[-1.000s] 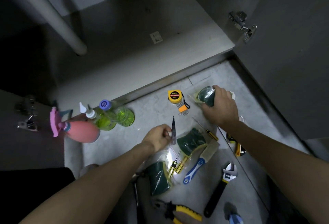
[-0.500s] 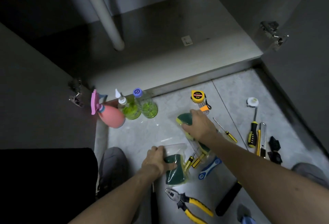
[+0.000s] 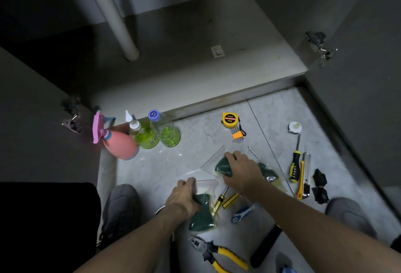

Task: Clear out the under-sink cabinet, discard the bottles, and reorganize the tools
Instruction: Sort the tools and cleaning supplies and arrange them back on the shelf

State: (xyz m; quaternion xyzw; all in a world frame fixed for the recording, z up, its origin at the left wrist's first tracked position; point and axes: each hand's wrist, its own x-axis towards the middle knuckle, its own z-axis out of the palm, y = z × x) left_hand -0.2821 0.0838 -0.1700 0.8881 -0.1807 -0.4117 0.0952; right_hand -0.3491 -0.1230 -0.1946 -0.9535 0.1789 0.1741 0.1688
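A: Hand states?

B: The left hand [image 3: 183,196] is curled round a green sponge [image 3: 200,214] in a clear bag, low on the floor [image 3: 195,153]. The right hand [image 3: 243,169] grips a second bagged sponge [image 3: 222,167] just above and to the right. A third bagged sponge [image 3: 268,172] lies beside the right wrist.

A: Where are the bottles?

B: Upright at the floor's left edge, by the cabinet [image 3: 195,73] lip: a pink matte spray bottle [image 3: 120,142], a clear squeeze bottle [image 3: 143,134] with green liquid, touching it, and a ribbed clear bottle [image 3: 166,130] with a blue cap.

A: Tools?

B: A yellow tape measure [image 3: 229,119] and hex keys [image 3: 236,136] in an orange holder lie near the lip. Toward the right edge: a black-and-yellow screwdriver [image 3: 295,164], a utility knife [image 3: 304,175] just beside it and a black object [image 3: 319,185] I cannot identify. Two small yellow screwdrivers [image 3: 225,200] and a blue-and-white handle [image 3: 244,213] lie between the forearms. Yellow-handled pliers [image 3: 217,253] lie at the bottom edge.

A: Open room?

B: Bare pale marbled floor between the bottles and the tape measure. The cabinet base is smooth grey, carrying only a white pipe [image 3: 115,18] and a small sticker [image 3: 217,51]. Both doors stand open, hinges [image 3: 321,46] exposed. A grey shoe [image 3: 122,207] sits on each side of the floor.
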